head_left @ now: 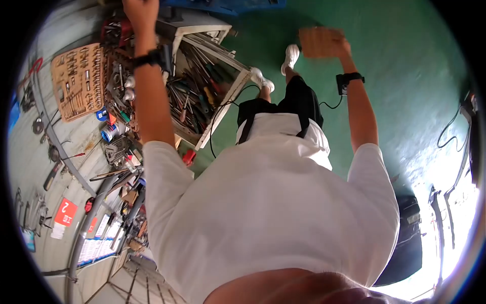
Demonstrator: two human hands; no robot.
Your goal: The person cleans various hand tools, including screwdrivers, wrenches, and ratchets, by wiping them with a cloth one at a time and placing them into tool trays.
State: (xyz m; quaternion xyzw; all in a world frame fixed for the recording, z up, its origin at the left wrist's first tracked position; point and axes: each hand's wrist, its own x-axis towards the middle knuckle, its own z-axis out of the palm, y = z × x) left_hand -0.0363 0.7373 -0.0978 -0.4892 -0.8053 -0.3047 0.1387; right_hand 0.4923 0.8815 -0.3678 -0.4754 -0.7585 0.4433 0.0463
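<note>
My right hand [342, 46] is closed on the edge of a flat brown board [320, 42], wood or cardboard by its look, held out over the green floor. It is slightly blurred. At the top edge of the view, my left hand [142, 11] reaches past the tool-covered bench, and its fingers are partly cut off by the frame. Whether it holds anything is not visible. Below and right of that hand, an open drawer [195, 86] is full of screwdrivers, pliers and other long hand tools. A blue object [228, 5] shows at the top edge, right of the left hand.
An orange-brown socket-set tray [78, 81] lies at the left among loose tools and cans. A red object [189, 157] sits below the drawer's corner. Black cables [215, 121] run near my legs. A black case-like object [405, 243] stands at lower right on the green floor [405, 66].
</note>
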